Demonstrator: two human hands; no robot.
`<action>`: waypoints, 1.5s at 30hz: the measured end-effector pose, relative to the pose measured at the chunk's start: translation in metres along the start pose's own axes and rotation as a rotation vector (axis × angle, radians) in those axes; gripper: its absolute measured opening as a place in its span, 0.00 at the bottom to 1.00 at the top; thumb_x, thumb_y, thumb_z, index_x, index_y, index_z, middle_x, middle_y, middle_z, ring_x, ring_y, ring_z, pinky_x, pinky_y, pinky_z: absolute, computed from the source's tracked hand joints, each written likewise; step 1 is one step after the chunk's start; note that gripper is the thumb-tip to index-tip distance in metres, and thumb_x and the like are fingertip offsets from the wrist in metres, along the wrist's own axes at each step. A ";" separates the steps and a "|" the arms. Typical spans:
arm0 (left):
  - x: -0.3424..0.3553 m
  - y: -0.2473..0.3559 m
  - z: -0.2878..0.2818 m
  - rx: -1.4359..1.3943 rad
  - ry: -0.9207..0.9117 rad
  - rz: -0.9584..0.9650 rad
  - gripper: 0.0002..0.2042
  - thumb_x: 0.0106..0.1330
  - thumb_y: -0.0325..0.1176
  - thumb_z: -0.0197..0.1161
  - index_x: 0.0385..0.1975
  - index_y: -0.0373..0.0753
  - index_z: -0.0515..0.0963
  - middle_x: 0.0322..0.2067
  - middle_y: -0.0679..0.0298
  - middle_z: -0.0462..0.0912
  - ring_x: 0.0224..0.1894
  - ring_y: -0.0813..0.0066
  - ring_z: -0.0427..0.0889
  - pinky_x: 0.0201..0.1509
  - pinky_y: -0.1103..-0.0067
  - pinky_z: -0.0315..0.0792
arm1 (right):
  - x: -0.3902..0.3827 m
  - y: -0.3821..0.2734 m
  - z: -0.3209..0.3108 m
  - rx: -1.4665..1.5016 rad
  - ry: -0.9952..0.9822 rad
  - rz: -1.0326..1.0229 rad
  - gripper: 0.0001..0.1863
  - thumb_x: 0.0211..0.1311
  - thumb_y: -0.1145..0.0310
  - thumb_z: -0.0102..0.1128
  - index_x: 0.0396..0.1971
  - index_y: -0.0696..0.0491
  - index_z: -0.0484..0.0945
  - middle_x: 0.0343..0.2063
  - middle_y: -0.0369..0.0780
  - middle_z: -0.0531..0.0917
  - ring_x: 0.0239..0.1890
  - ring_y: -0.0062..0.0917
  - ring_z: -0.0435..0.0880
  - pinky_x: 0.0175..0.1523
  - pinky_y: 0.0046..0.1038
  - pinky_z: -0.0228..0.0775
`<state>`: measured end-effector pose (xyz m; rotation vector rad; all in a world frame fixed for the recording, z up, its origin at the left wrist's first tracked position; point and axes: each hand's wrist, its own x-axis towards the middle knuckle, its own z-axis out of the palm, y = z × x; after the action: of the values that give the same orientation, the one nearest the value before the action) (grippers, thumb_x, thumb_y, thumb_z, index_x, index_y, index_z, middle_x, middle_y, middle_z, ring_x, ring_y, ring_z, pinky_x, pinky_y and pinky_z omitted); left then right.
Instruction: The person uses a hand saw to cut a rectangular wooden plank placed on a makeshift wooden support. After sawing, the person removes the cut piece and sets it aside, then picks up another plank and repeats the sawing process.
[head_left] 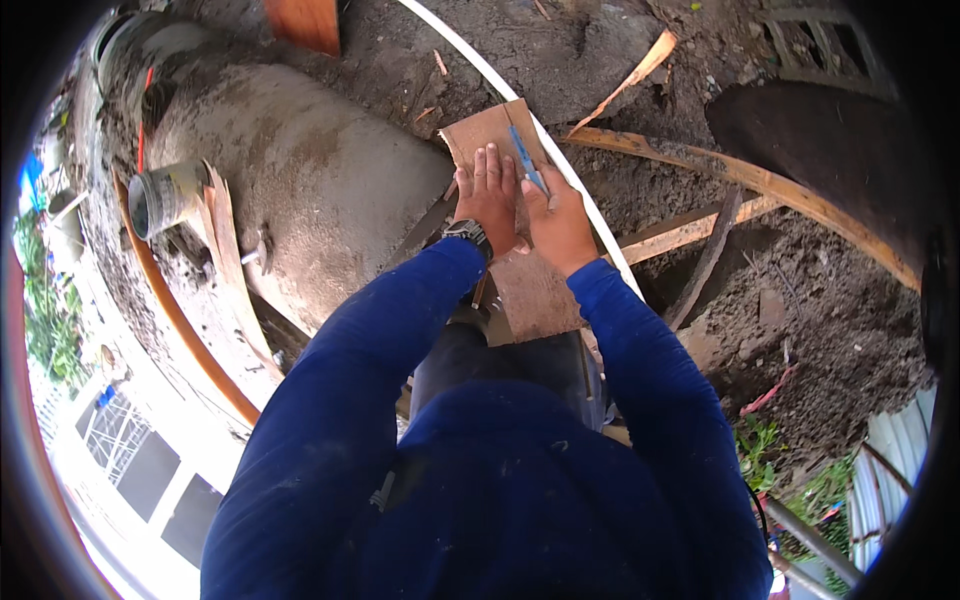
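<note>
Gripping blue tool (526,160): right hand (559,225) | left hand (488,203): flat on board (538,292) | alongside: white tube (479,63)

Bare brown ground (830,340), uneven and clumped. Directly upon it lie a large grey concrete pipe (310,150), a long wooden strip (830,215), a pale wood splinter (640,72) and a pink ribbon (768,391).

Matt wooden board (542,292), rough-edged; plastic-looking tool (523,152); rough, matt concrete pipe (315,150); smooth, plastic-looking tube (488,72); matt cloth sleeves (645,330)
</note>
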<state>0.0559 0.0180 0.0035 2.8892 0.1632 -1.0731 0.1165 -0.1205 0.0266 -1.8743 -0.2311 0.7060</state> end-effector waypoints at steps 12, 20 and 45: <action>-0.009 -0.001 0.003 -0.093 0.059 0.023 0.71 0.49 0.68 0.82 0.85 0.32 0.45 0.85 0.40 0.40 0.88 0.42 0.39 0.86 0.44 0.46 | 0.000 0.035 0.003 -0.016 0.097 -0.142 0.24 0.70 0.63 0.68 0.58 0.66 0.81 0.45 0.61 0.89 0.51 0.57 0.89 0.57 0.44 0.80; -0.048 -0.074 -0.058 -0.341 0.626 -0.228 0.53 0.61 0.51 0.78 0.82 0.35 0.57 0.84 0.42 0.46 0.86 0.44 0.50 0.86 0.47 0.49 | -0.066 -0.024 -0.036 -0.105 -0.021 -0.521 0.26 0.71 0.66 0.67 0.66 0.59 0.79 0.54 0.58 0.88 0.56 0.55 0.88 0.61 0.42 0.80; -0.441 -0.169 -0.178 -0.438 1.076 -0.442 0.22 0.65 0.50 0.75 0.51 0.40 0.86 0.42 0.43 0.90 0.50 0.41 0.89 0.54 0.54 0.81 | -0.257 -0.270 0.066 -0.096 0.014 -1.101 0.25 0.74 0.70 0.63 0.66 0.63 0.76 0.40 0.49 0.87 0.39 0.30 0.87 0.49 0.32 0.79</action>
<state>-0.1807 0.1659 0.4232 2.6926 0.9430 0.5690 -0.0838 -0.0782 0.3445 -1.5112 -1.1797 -0.0853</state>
